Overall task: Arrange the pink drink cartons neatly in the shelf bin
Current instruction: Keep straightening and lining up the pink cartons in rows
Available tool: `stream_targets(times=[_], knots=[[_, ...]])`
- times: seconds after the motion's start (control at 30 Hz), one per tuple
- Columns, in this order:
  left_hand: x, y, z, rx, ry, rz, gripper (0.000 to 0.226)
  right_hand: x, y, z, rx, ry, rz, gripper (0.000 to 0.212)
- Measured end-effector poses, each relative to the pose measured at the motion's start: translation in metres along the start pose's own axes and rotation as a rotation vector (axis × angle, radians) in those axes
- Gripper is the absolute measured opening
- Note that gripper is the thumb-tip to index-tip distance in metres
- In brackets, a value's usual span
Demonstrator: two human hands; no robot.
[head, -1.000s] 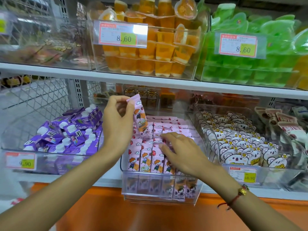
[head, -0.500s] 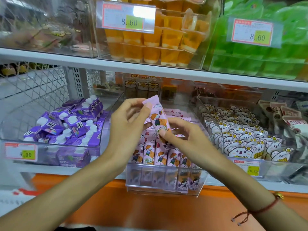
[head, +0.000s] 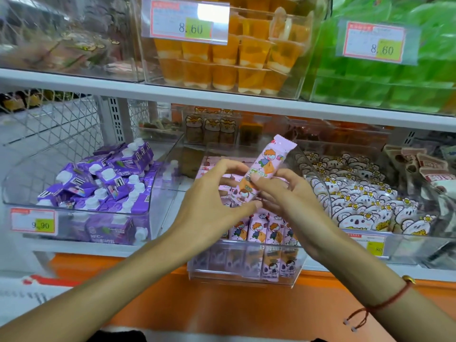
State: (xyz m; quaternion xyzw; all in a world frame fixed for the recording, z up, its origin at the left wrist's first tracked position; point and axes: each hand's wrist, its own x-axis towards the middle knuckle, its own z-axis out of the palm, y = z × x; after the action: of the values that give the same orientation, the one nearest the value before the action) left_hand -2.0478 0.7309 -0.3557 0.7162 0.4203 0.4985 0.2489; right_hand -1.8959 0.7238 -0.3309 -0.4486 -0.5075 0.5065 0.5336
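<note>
A pink drink carton with a cartoon child on it is tilted up above the clear shelf bin at the centre of the lower shelf. My left hand grips its lower end from the left. My right hand pinches its middle from the right. Both hands hold it over the bin. Several more pink cartons stand upright in a row at the bin's front. Those farther back are mostly hidden by my hands.
A bin of purple cartons sits to the left, with a 9.90 price tag. To the right is a bin of koala-print packets. The upper shelf edge carries bins of orange jelly cups and green jelly.
My left hand brought the raised carton to the middle and my right hand left the bin's cartons and took hold of it too. The carton now tilts up to the right.
</note>
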Motion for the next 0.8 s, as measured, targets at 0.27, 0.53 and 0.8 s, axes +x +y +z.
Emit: stream_targets(times=[0.27,0.53,0.8], knots=[[0.002,-0.003,-0.005,-0.015,0.001,-0.001,0.024,0.005,-0.003,-0.006,0.077,-0.027,-0.068,0.031],[-0.001,0.002,-0.006,0.212,0.047,0.072,0.037,0.003,-0.001,-0.004,0.071,0.117,-0.092,0.032],[0.001,-0.003,-0.004,0.045,0.002,0.003,0.037,0.004,-0.002,-0.010,0.002,-0.033,-0.090,0.028]])
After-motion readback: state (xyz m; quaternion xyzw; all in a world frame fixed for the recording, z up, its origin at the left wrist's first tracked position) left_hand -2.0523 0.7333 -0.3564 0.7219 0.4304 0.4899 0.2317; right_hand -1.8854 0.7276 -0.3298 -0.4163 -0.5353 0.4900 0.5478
